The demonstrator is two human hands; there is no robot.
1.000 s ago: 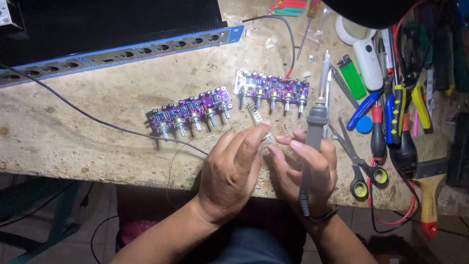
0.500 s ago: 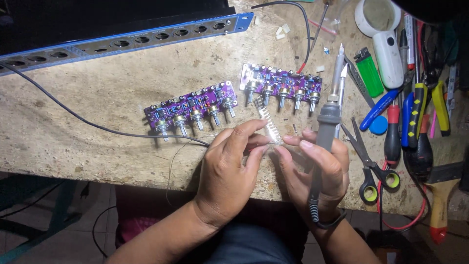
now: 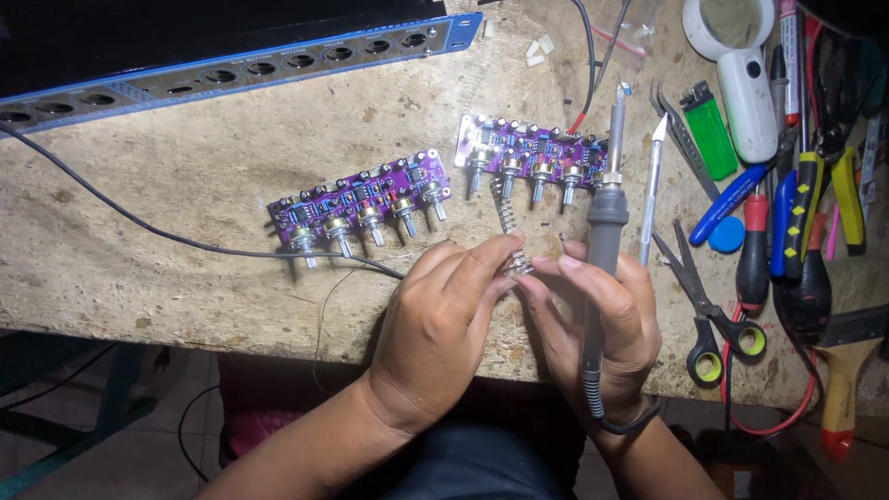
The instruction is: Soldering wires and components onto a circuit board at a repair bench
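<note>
Left hand [image 3: 435,333]: at near edge of bench, fingers curled, thumb and forefinger pinching lower end of spring.
Right hand [image 3: 602,324]: just beside left, fingertips meeting it at spring; iron tucked between fingers, held upright.
Spring [image 3: 507,227]: small metal coil, lower end in both hands' fingertips, upper end slanting up toward right board, above bench surface.
Iron [image 3: 607,213]: grey handle in right hand, metal tip pointing away toward far edge, cord looping down under wrist.
Bench [image 3: 167,167]: worn pale slab, near edge under wrists.
Scissors [image 3: 708,310]: right of right hand, near front edge, black handles with yellow-green loops.
Left board [image 3: 361,199]: purple, row of knob shafts pointing to near edge, mid bench, left of the spring.
Right board [image 3: 532,148]: purple, same type, just beyond fingertips, partly behind iron.
Black wire [image 3: 139,222]: crossing from left edge to below left board.
Tools [image 3: 796,213]: screwdrivers, pliers piled along right edge.
Lighter [image 3: 708,130]: green, far right.
Magnifier [image 3: 741,65]: white, far right corner.
Panel [image 3: 231,65]: blue strip with round holes, along far edge.
</note>
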